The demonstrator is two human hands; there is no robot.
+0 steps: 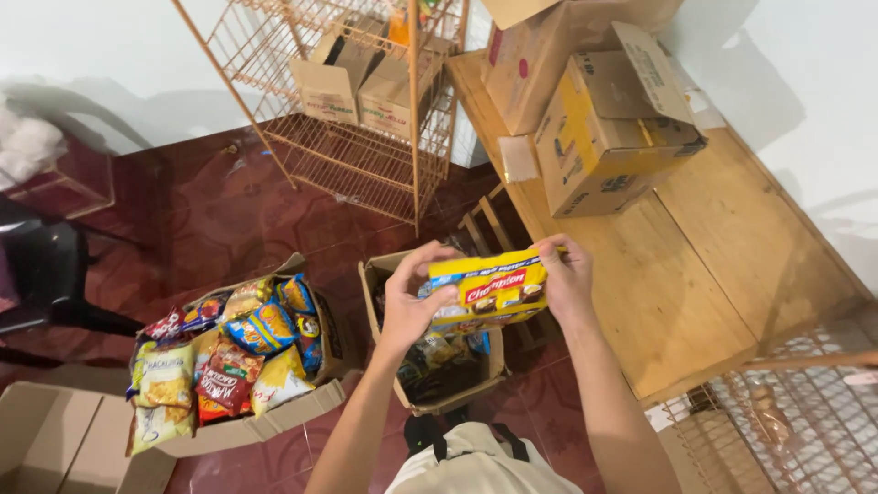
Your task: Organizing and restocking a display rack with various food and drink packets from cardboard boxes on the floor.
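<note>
My left hand (pixel 412 297) and my right hand (pixel 565 279) hold a stack of flat yellow snack packets (pixel 489 288) between them, one hand on each end. The stack hangs just above an open cardboard box (pixel 380 284) on the red floor, which has more packets inside. Both forearms reach up from the bottom of the head view.
An open box crammed with bright snack bags (pixel 233 352) sits at the left, an empty box (pixel 55 439) beyond it. A copper wire rack (pixel 366 155) holding two small cartons stands behind. A wooden table (pixel 695 265) at the right bears large cartons (pixel 604 137). Wire mesh (pixel 805 412) lies at the bottom right.
</note>
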